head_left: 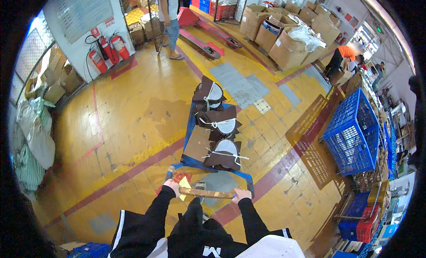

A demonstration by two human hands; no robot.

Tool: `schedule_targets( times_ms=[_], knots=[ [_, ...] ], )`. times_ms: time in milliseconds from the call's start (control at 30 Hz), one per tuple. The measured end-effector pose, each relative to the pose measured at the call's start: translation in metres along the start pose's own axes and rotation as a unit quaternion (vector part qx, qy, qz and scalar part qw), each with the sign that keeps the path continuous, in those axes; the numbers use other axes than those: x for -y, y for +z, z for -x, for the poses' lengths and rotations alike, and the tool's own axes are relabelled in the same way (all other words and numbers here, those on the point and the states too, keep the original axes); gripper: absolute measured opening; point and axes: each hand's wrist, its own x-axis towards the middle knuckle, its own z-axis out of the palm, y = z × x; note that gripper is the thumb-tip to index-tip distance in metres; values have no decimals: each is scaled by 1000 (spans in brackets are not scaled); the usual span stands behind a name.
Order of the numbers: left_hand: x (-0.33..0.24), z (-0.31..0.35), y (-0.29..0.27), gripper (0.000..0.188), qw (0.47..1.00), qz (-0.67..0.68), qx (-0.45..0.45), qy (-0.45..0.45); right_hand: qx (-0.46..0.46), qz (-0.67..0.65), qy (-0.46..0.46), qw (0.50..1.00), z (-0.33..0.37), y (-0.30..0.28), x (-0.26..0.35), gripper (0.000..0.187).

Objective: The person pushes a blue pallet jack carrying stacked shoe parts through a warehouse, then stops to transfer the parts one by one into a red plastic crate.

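My left hand [172, 187] is closed round the left end of a push handle [206, 193] wrapped in tan material. A piece of yellow paper [184, 187] sticks up beside its fingers; whether they grip it too, I cannot tell. My right hand [242, 195] is wrapped round the handle's right end. The handle belongs to a blue platform trolley [190, 128] in front of me. A flat cardboard sheet [195, 146] lies on its deck. Along the deck's right side sit three bundles of dark brown cut pieces [220, 156], with pale grey pieces on top, tied with white cord.
A red pallet jack [208, 34] and a standing person [171, 25] are ahead. Large cardboard boxes [288, 47] stand far right, near a person in orange [344, 58]. A tilted blue crate [353, 131] is at right. Fire extinguishers [106, 49] and sacks [35, 133] line the left.
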Motion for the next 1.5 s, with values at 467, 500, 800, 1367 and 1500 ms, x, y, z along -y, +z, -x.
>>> schedule_targets(
  times_ms=[467,500,800,1367,1500],
  knots=[
    [-46,134,116,23,999,-38,18,-28,-44,-21,-20,999,149,118,28,37],
    [-51,146,130,22,998,-50,-15,-22,-40,-14,-22,999,157,130,28,37],
    [-109,224,198,21,1000,-18,-3,1,-23,7,-14,1000,243,203,19,30],
    [-164,327,272,27,999,23,33,17,46,32,19,998,346,291,31,31],
    [-197,349,300,27,999,40,22,14,162,40,-10,986,368,302,9,45]
  ],
)
